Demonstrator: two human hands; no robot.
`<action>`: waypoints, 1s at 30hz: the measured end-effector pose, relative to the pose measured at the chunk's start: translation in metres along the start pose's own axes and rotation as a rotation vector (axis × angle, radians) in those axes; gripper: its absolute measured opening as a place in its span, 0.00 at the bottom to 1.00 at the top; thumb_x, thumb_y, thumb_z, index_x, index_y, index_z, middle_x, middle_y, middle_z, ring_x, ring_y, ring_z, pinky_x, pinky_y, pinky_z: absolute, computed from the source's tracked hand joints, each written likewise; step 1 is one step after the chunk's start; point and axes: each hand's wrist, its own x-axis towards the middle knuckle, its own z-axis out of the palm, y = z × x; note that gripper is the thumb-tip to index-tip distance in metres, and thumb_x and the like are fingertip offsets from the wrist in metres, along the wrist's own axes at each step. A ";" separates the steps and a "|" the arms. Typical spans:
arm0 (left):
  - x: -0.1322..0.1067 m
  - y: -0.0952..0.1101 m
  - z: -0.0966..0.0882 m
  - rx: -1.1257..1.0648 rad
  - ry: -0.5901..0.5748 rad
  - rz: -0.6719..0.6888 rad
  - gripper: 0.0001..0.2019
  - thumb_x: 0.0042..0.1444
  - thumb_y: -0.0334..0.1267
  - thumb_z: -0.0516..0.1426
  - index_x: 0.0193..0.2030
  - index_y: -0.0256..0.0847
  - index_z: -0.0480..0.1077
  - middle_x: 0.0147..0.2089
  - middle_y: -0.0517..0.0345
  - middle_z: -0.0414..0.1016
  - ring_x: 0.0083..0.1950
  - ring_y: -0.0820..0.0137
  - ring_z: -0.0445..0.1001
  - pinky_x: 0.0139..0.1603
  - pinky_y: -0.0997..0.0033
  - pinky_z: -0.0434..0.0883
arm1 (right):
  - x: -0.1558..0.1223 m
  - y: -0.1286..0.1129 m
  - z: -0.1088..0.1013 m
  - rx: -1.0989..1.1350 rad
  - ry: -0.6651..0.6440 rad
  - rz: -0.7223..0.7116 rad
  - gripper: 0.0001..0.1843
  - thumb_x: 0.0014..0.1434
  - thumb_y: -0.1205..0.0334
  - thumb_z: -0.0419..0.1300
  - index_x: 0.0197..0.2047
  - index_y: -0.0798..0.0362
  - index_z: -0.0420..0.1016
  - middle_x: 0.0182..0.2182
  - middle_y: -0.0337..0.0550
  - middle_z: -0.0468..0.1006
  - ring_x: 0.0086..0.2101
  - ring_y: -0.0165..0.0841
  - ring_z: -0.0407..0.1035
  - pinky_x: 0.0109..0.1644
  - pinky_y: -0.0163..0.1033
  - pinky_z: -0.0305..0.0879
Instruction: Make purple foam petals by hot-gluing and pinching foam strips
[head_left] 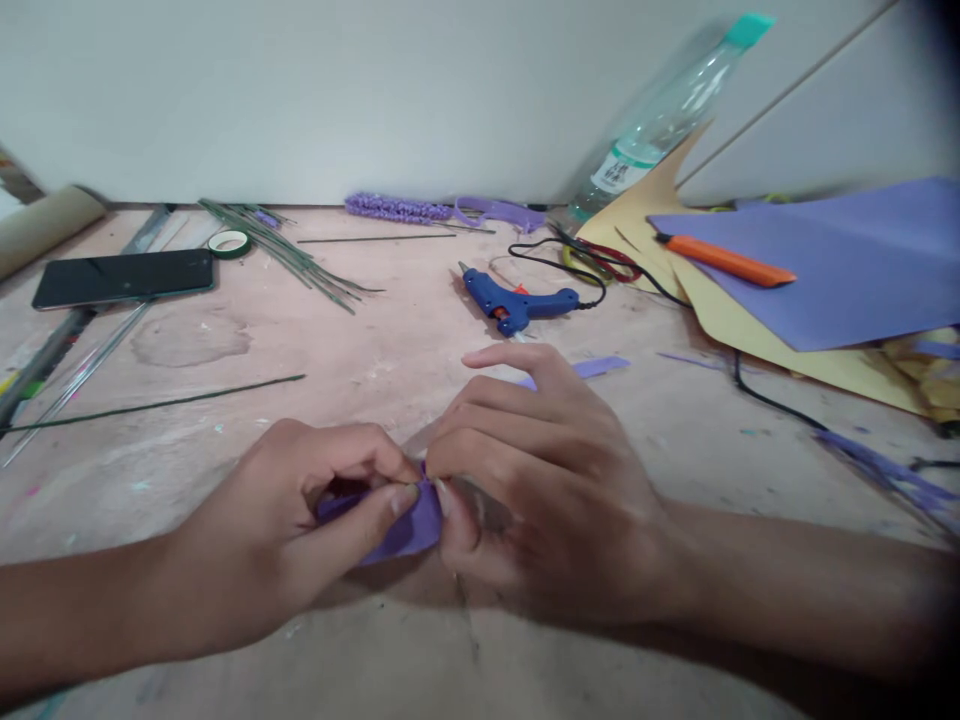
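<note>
My left hand (300, 520) and my right hand (540, 480) meet low over the tabletop (360, 340), both pinched on a small purple paper piece (409, 530). The left thumb and fingers close on its left end. The right fingers curl over its right end, with the index finger stretched out above. Most of the purple paper is hidden between the fingers.
A blue glue gun (517, 300) with a black cord lies beyond the hands. Purple sheet (840, 260), yellow paper and an orange cutter (724, 260) lie at the right, a plastic bottle (660, 115) behind. A black phone (124, 277), tape roll (229, 242) and green wires (292, 255) are at the left.
</note>
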 end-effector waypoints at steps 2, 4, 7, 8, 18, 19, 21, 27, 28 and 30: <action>0.000 0.000 0.000 -0.035 0.019 0.010 0.09 0.67 0.36 0.56 0.35 0.43 0.76 0.29 0.68 0.79 0.28 0.79 0.73 0.28 0.85 0.67 | -0.001 0.003 0.002 0.025 0.036 -0.026 0.10 0.57 0.75 0.59 0.35 0.50 0.66 0.25 0.31 0.76 0.26 0.27 0.68 0.58 0.49 0.66; 0.001 0.000 0.000 -0.061 0.028 0.021 0.09 0.67 0.35 0.57 0.36 0.43 0.76 0.29 0.68 0.80 0.28 0.79 0.74 0.29 0.86 0.68 | -0.001 0.004 0.003 0.053 0.050 -0.030 0.11 0.56 0.75 0.59 0.37 0.50 0.64 0.25 0.29 0.76 0.26 0.27 0.68 0.58 0.49 0.66; 0.001 -0.001 0.000 -0.073 0.036 0.012 0.08 0.66 0.35 0.57 0.36 0.43 0.77 0.30 0.66 0.81 0.29 0.79 0.75 0.29 0.85 0.69 | 0.000 0.002 0.000 0.100 0.016 0.023 0.12 0.58 0.76 0.58 0.38 0.50 0.63 0.26 0.29 0.76 0.27 0.27 0.69 0.61 0.51 0.66; 0.002 -0.001 0.000 -0.070 0.046 0.005 0.08 0.65 0.35 0.57 0.36 0.42 0.77 0.30 0.66 0.81 0.28 0.78 0.75 0.29 0.85 0.69 | 0.000 0.002 -0.001 0.111 -0.010 0.037 0.11 0.59 0.76 0.58 0.38 0.50 0.64 0.27 0.29 0.76 0.28 0.27 0.70 0.61 0.52 0.65; 0.002 -0.002 0.002 0.009 0.035 -0.012 0.10 0.66 0.38 0.57 0.34 0.42 0.77 0.29 0.63 0.81 0.27 0.75 0.73 0.24 0.81 0.64 | 0.001 -0.003 -0.001 0.022 -0.009 0.006 0.10 0.58 0.77 0.59 0.34 0.51 0.69 0.25 0.31 0.78 0.27 0.26 0.71 0.61 0.49 0.67; 0.001 -0.003 0.002 0.011 0.021 -0.009 0.10 0.66 0.38 0.57 0.35 0.42 0.77 0.29 0.63 0.81 0.28 0.75 0.74 0.25 0.81 0.64 | 0.001 -0.003 -0.001 0.018 0.001 0.002 0.10 0.57 0.77 0.59 0.34 0.51 0.69 0.24 0.31 0.78 0.26 0.26 0.70 0.60 0.49 0.68; 0.000 -0.005 0.001 0.021 0.010 0.004 0.09 0.66 0.37 0.57 0.35 0.42 0.77 0.29 0.64 0.80 0.28 0.76 0.72 0.26 0.81 0.64 | 0.001 -0.002 -0.002 0.030 0.030 -0.002 0.09 0.56 0.76 0.59 0.32 0.51 0.69 0.23 0.31 0.77 0.25 0.26 0.69 0.56 0.47 0.70; -0.003 -0.005 -0.001 0.024 0.064 0.056 0.08 0.63 0.33 0.58 0.32 0.42 0.75 0.22 0.69 0.69 0.22 0.80 0.61 0.22 0.83 0.58 | 0.004 0.014 -0.014 0.018 0.005 0.108 0.07 0.53 0.74 0.57 0.31 0.51 0.70 0.25 0.35 0.76 0.27 0.30 0.69 0.47 0.46 0.68; -0.003 -0.005 -0.001 0.011 0.079 0.054 0.08 0.62 0.33 0.58 0.32 0.42 0.75 0.22 0.69 0.70 0.22 0.80 0.62 0.23 0.83 0.59 | 0.004 0.016 -0.017 0.041 0.001 0.108 0.06 0.53 0.72 0.56 0.31 0.51 0.69 0.25 0.36 0.76 0.27 0.30 0.68 0.46 0.46 0.67; -0.001 -0.006 -0.001 -0.025 0.108 0.039 0.08 0.62 0.32 0.58 0.31 0.41 0.75 0.23 0.68 0.72 0.24 0.80 0.65 0.24 0.84 0.61 | 0.005 0.018 -0.020 0.081 -0.007 0.083 0.06 0.54 0.71 0.53 0.31 0.51 0.66 0.25 0.36 0.74 0.26 0.31 0.67 0.45 0.47 0.64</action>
